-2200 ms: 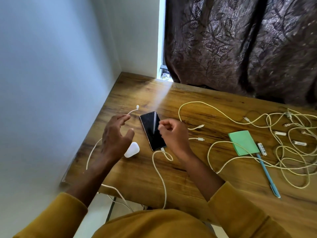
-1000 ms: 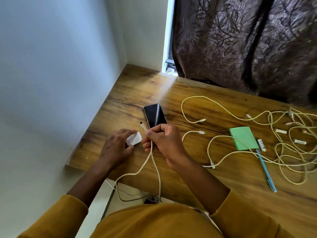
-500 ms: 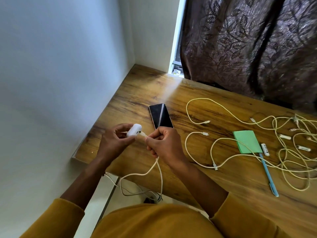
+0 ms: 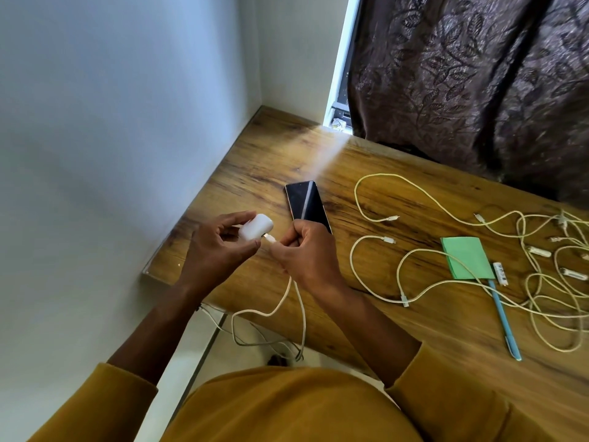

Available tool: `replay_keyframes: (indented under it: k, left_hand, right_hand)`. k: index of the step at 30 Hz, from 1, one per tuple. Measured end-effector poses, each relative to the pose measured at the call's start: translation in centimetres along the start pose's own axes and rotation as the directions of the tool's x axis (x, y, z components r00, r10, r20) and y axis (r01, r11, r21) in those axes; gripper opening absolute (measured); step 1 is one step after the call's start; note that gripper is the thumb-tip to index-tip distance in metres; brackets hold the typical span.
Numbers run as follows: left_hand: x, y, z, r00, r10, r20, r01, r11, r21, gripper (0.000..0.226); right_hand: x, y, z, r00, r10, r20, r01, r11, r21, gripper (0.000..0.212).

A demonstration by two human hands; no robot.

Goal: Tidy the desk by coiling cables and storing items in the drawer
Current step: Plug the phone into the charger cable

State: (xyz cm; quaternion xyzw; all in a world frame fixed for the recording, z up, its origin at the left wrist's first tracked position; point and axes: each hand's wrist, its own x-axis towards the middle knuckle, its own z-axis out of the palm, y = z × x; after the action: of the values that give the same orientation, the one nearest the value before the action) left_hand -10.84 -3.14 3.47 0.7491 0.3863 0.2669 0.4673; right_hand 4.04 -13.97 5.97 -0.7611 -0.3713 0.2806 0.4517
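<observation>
White rounded charger [image 4: 255, 227], braided cable [image 4: 288, 290], woodgrain desk [image 4: 398, 314]

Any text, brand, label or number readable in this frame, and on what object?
None can be read.
White stick beside the green notepad: dark marks, too small to read.
White charger in the left hand: no print visible.
Phone: screen dark, no text.
Blue pen: no readable print.

White charger [image 4: 256, 227] held above desk's [image 4: 274, 161] left edge, cable [image 4: 288, 293] plug at its port, cord looping off the front edge. Black phone [image 4: 306, 204] flat just behind. More pale cables [image 4: 414, 269] sprawled loose, uncoiled, to the right.
</observation>
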Motion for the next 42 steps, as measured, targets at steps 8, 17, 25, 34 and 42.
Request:
replay_keyframes:
  k: [8,17,25,34,42]
  left_hand:
    - [-0.2,0.0,0.2,0.999,0.040,-0.004,-0.040,0.998,0.053,0.061]
    - [-0.3,0.1,0.7,0.998,0.060,0.010,-0.060,0.995,0.079,0.060]
    - [-0.3,0.1,0.7,0.998,0.057,0.012,-0.058,0.992,0.112,0.059]
    - [0.2,-0.2,0.8,1.000,0.022,0.022,-0.024,0.995,0.100,0.058]
    - [1.2,-1.3,0.5,1.000,0.000,-0.006,0.000,0.991,0.136,0.057]
  right_hand:
    - [-0.3,0.3,0.0,1.000,-0.010,-0.003,0.010,1.000,-0.001,0.023]
    - [-0.4,0.6,-0.1,0.999,-0.042,-0.025,0.041,0.998,-0.042,0.022]
    - [-0.3,0.9,0.2,0.997,-0.069,-0.036,0.065,0.993,-0.103,0.024]
    - [-0.2,1.1,0.7,0.996,-0.070,-0.063,0.061,0.989,-0.134,0.022]
    - [1.2,1.0,1.2,0.998,-0.064,-0.016,0.060,0.983,-0.176,0.021]
